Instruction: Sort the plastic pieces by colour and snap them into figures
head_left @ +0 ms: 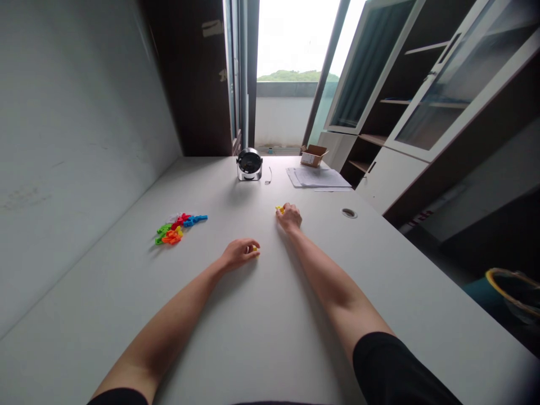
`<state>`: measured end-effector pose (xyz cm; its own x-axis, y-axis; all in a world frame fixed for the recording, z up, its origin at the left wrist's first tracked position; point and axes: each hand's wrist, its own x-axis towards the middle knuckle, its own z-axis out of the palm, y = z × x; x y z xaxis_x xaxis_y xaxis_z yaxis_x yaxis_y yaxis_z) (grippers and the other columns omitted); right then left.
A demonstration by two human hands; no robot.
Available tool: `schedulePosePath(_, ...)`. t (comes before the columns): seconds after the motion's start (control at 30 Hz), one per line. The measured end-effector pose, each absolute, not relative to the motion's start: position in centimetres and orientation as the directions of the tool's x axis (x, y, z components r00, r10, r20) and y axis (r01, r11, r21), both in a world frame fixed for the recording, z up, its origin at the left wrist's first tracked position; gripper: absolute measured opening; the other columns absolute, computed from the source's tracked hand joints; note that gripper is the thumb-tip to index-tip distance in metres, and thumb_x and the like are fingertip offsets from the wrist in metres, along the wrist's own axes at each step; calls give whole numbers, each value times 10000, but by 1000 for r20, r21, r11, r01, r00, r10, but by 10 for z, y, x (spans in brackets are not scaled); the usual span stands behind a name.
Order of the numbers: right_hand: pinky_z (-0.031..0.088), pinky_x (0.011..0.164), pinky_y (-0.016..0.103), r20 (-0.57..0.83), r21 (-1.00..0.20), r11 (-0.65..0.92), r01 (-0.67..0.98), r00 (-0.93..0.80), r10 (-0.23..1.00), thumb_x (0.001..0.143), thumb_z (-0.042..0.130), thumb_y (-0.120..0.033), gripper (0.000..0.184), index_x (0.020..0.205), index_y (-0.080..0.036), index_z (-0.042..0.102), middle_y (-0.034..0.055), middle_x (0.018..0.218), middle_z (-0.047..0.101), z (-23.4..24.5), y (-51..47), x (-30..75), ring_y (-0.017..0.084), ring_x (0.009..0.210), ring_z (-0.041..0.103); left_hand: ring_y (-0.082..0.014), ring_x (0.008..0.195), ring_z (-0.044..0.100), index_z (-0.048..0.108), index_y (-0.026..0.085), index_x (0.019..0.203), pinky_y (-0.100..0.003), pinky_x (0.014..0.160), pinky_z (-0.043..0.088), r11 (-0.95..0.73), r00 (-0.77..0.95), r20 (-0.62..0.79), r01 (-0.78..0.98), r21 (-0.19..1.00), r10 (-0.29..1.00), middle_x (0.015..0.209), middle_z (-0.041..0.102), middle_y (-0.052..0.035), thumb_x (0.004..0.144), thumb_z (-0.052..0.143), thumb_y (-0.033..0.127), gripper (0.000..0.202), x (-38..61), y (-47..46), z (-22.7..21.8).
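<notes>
My left hand rests on the white desk with its fingers curled around a small yellow piece that peeks out at the fingertips. Farther out and to the right, my right hand is closed on another small yellow piece, which sticks out at its left side. A heap of small plastic pieces in green, orange, red and blue lies on the desk to the left of both hands, well apart from them.
A small round desk fan stands at the far middle, with a thin cord beside it. Loose papers and an open cardboard box lie at the far right. A cable hole sits near the desk's right edge.
</notes>
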<state>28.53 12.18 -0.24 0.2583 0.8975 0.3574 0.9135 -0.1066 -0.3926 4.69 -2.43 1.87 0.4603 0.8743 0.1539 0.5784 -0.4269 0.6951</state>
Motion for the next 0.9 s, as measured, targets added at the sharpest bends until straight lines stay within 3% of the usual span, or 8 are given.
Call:
schedulePosePath(0.53,390,856,348,338,-422,-127,898,286,897,919,545,-391,275,1078,-173,603,129,1065,596,0,116,277,276,1042,501,-113,690,555,699,259,1017,-210,657,411,-443,467,141,638,630,873,806,659,30,849,620,381,222,47,-25,21)
schedulePosePath(0.77,404,834,321,345,-516,-69,854,281,895,888,581,-396,349,1163,-184,561,109,1054,627,-7,113,288,249,963,573,-112,686,558,701,256,1009,-211,653,410,-445,471,142,632,634,871,812,664,27,849,618,376,216,48,-26,22)
schedulePosePath(0.9,411,757,289,306,-585,-12,811,234,923,883,584,-364,376,1223,-219,517,39,918,670,-11,110,292,215,830,612,-116,686,559,702,253,1012,-213,652,413,-442,465,143,637,632,874,800,664,24,849,618,378,222,49,-26,22)
